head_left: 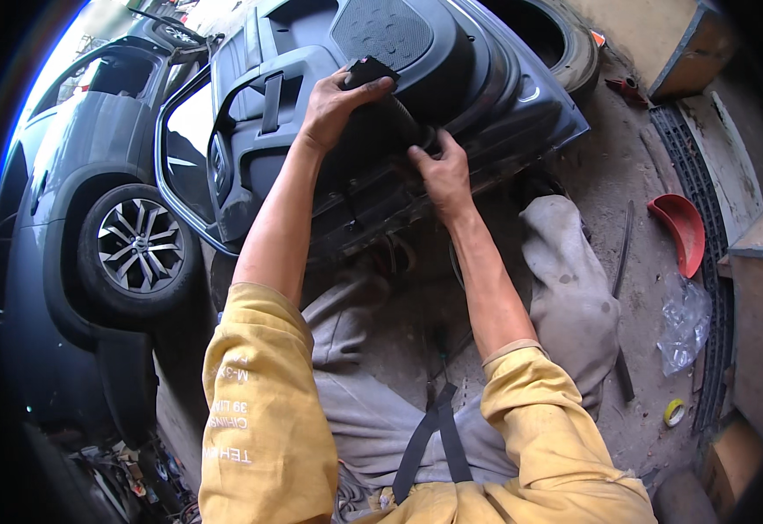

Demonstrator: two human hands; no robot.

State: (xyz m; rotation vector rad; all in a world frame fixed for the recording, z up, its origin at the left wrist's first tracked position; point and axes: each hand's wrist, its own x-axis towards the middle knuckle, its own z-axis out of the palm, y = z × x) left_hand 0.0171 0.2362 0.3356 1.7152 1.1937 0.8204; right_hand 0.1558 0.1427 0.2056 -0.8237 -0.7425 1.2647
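L hand (333,100) is curled around the upper end of a black handheld tool (392,112), thumb laid along it; exact type unclear, partly blurred. R hand (447,175) is closed on the tool's dark lower end, thumb up against it. So the tool sits btwn both hands, slanting down from L to R, held over a car door (264,162) w/ its inner trim facing up.

Just beyond the L hand: a speaker grille (383,33). Left of the same hand: the interior pull handle (271,103).

Further out, beyond & right of the R hand: a tire (573,65), partly behind the door. Well left of the L hand: a dark grey car (50,253) w/ a multi-spoke wheel (141,240).

Well right of the R hand, on the floor (608,162): a red curved piece (682,234), then nearer the body a clear plastic bag (685,325) & a yellow tape roll (674,412).
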